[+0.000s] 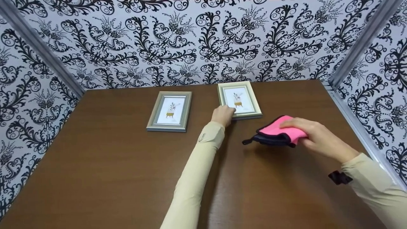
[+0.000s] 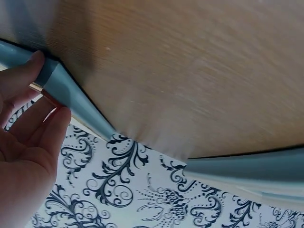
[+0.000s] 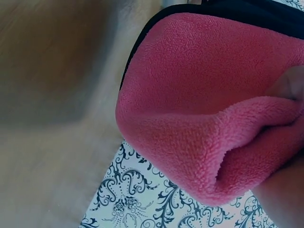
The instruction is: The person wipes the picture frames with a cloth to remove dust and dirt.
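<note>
Two framed pictures lie flat on a brown table, each with a pale frame around a small plant-pot print. My left hand point(image 1: 223, 115) grips the near left corner of the right picture frame point(image 1: 239, 97). In the left wrist view, thumb and fingers pinch the silvery-blue edge of the picture frame point(image 2: 78, 97) at its corner. My right hand point(image 1: 310, 135) holds a folded cleaning cloth point(image 1: 275, 128), pink with a black border and dark underside, close over the table to the right. The fluffy pink cloth point(image 3: 190, 85) fills much of the right wrist view, covering most of the fingers.
The left picture frame point(image 1: 171, 109) lies apart from both hands. Behind the brown table point(image 1: 127, 171) stands a wall point(image 1: 178, 41) with black scroll patterns on white. Similar patterned panels rise at both sides, with grey metal posts point(image 1: 365, 41) at the corners.
</note>
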A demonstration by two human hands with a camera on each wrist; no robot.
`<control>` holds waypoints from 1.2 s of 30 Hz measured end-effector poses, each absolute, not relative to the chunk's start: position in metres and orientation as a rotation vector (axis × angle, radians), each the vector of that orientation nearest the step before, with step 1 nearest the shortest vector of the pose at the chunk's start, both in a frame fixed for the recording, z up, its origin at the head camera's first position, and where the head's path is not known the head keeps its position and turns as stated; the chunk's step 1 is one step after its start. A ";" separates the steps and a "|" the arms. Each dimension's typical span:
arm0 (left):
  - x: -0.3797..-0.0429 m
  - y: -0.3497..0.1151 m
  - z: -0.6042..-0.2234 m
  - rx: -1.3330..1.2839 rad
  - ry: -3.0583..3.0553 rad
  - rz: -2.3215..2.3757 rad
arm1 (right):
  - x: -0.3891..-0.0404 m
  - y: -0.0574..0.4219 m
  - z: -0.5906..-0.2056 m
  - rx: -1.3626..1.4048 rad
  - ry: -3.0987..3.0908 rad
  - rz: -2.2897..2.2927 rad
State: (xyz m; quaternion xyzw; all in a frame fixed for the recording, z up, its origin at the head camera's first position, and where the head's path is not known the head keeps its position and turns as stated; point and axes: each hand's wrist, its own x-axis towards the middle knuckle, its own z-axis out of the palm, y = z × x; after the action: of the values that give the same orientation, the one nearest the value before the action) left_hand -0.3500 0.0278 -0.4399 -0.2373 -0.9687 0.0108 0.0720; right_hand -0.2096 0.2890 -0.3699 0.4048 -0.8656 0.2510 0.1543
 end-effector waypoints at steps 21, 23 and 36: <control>-0.354 -0.090 -0.386 -0.754 -3.043 -0.149 | -0.218 0.283 -0.377 1.178 -2.471 0.695; -0.347 -0.114 -0.380 -0.696 -3.076 -0.125 | -0.219 0.283 -0.376 1.179 -2.466 0.701; -0.305 -0.223 -0.412 -0.501 -3.167 -0.034 | -0.223 0.278 -0.384 1.231 -2.453 0.724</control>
State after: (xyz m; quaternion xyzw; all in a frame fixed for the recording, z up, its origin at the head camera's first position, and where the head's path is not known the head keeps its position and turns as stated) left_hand -0.3051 -0.2228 -0.4116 -0.1561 -0.9871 -0.0107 -0.0324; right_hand -0.2233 0.2779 -0.3843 0.4287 -0.8544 0.2521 0.1508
